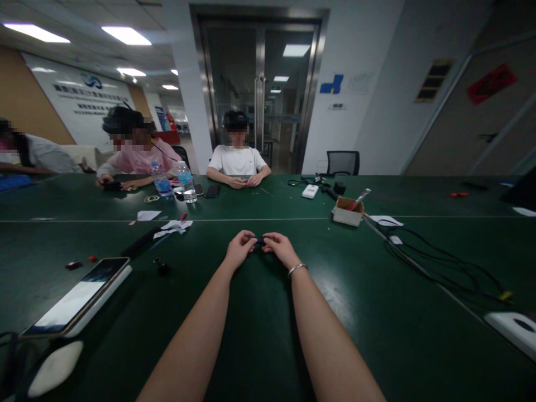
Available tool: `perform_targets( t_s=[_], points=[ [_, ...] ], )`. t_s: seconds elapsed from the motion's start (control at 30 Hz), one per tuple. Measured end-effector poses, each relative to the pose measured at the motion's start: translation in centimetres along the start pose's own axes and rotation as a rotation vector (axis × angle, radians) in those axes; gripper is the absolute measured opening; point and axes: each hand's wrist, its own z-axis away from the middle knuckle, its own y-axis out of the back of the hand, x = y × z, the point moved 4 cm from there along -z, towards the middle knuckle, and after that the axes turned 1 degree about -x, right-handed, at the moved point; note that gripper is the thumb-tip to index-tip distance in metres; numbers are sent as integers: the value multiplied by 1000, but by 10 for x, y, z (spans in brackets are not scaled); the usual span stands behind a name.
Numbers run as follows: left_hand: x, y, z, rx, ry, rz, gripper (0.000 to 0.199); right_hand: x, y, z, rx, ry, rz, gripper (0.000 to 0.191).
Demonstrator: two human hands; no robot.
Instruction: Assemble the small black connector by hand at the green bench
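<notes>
Both arms reach forward over the dark green table (259, 312). My left hand (242, 247) and my right hand (280, 247) meet at the middle, fingertips pinched on a small dark piece (259, 241) between them. The piece is too small and too covered by fingers to name. A silver bracelet circles my right wrist. Left of my left hand, a small black cylindrical part (159, 267) stands on the table.
At left lie a phone (79, 298) on a white block and crumpled paper (173, 226). Water bottles (187, 181) stand farther back. A small box (348, 212) and black cables (444, 262) are to the right. Several people sit across the table.
</notes>
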Motion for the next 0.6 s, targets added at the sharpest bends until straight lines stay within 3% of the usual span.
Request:
perform_targets(
  t_s=[0.37, 0.6],
  points=[
    [-4, 1, -1, -8, 89, -6, 29, -2, 0, 2, -5, 5, 9, 16],
    [-4, 2, -2, 32, 49, -18, 26, -3, -1, 3, -4, 6, 10, 17]
  ],
)
